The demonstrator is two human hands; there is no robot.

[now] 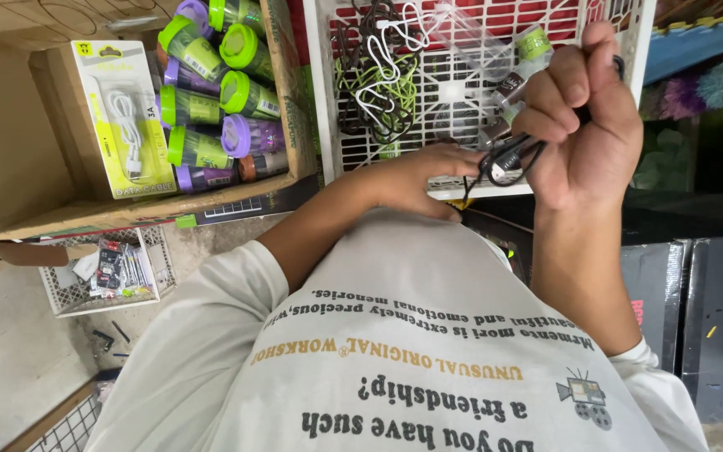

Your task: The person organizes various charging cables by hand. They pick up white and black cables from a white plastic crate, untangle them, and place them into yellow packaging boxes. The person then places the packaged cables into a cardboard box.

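A black cable point(504, 163) is being held in the right hand point(583, 125). The fingers point(558, 92) of that hand are being curled tight around the cable, like a fist, and its looped end with a small plug is being left hanging out just to the left of them. The left hand point(416, 180) is being rested flat on the front rim of a white plastic basket point(324, 100). Its fingertips are being hidden behind the cable loop, so it cannot be told if they are touching it. More cables, black, white and green point(378, 75), are being kept in the basket, just above the left fingers. Far to the left of both hands, green and purple bottles point(211, 100) and a packed white cable point(123, 117) are being kept in a cardboard box point(10, 151).
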